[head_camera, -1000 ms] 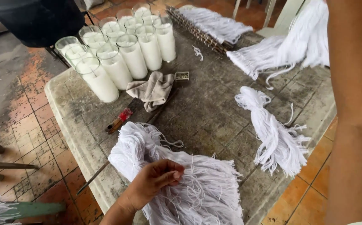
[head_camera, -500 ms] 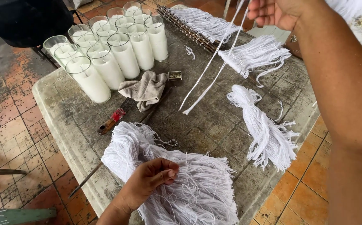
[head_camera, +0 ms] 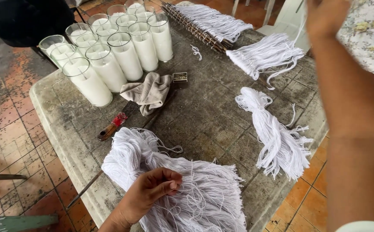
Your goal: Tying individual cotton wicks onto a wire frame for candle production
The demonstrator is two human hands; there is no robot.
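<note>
Pinching strands, left hand (head_camera: 150, 193) is gripping the large white cotton string bundle (head_camera: 187, 189) on the weathered grey table (head_camera: 208, 116), right hand (head_camera: 326, 17) is lifting beyond the bundle, grip indiscernible.

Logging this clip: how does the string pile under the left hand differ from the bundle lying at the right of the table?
The string pile is larger, spread wide and loose, and the left hand presses on it. The bundle is slimmer, drawn together at its top end, and nothing touches it. Both are white string lying on the grey table.
</note>
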